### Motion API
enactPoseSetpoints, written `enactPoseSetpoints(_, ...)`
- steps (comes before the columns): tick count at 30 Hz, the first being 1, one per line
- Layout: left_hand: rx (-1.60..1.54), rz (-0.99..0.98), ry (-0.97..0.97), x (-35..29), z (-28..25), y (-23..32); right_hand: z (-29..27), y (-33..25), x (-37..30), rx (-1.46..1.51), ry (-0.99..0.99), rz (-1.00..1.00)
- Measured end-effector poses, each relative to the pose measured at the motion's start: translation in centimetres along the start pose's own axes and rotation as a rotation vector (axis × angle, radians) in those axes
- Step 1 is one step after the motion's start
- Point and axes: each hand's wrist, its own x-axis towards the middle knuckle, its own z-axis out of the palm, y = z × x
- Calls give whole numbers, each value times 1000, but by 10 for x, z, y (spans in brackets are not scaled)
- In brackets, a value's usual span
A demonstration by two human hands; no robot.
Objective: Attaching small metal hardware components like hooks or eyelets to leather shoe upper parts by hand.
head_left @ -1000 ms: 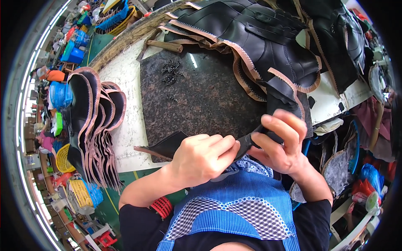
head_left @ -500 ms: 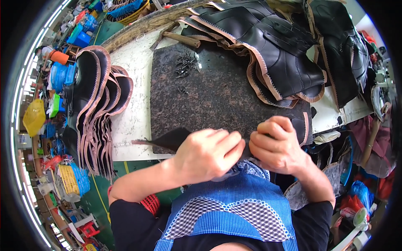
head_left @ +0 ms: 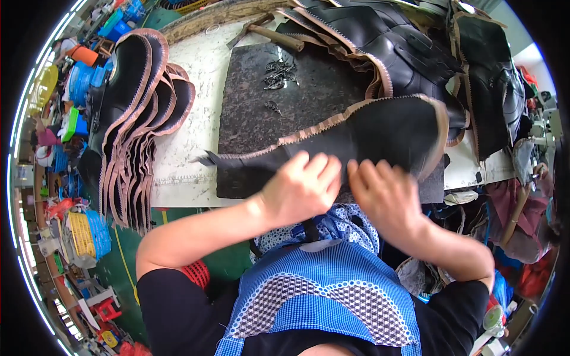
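Observation:
A black leather boot upper (head_left: 392,127) with a notched tan edge lies spread across a dark stone-like slab (head_left: 240,115). Its wide, rounded end is on the right, and its narrow end reaches past the slab's left side. At the upper's near edge, my left hand (head_left: 304,185) grips the leather with curled fingers. My right hand (head_left: 386,193), slightly blurred, is closed on the same edge a little to the right. Some of that edge is hidden beneath my fingers.
Stacked boot uppers (head_left: 127,80) stand at the table's left. More black uppers (head_left: 404,50) are heaped at the far right. Behind the slab lies a wooden-handled hammer (head_left: 278,37); small black scraps (head_left: 279,76) sit on the slab. Beyond the left edge are baskets (head_left: 83,234).
The boot upper, earlier mostly hidden below my hands at the near edge, is now raised and spread over the slab. Both hands moved slightly farther onto the slab.

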Motion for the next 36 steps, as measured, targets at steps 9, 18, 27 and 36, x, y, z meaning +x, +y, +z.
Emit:
enactPoseSetpoints(9, -192, -178, -112, -32, 16, 27, 19, 13, 18, 860, -5, 183)
enactPoseSetpoints(18, -248, -226, -103, -32, 19, 31, 46, 37, 46, 1213, -414, 430)
enactPoseSetpoints(27, -252, -238, -65, -42, 28, 38, 46, 37, 51, 1287, -494, 553)
enactPoseSetpoints(36, -300, -282, -30, -45, 31, 41, 44, 41, 60, 1276, -603, 597)
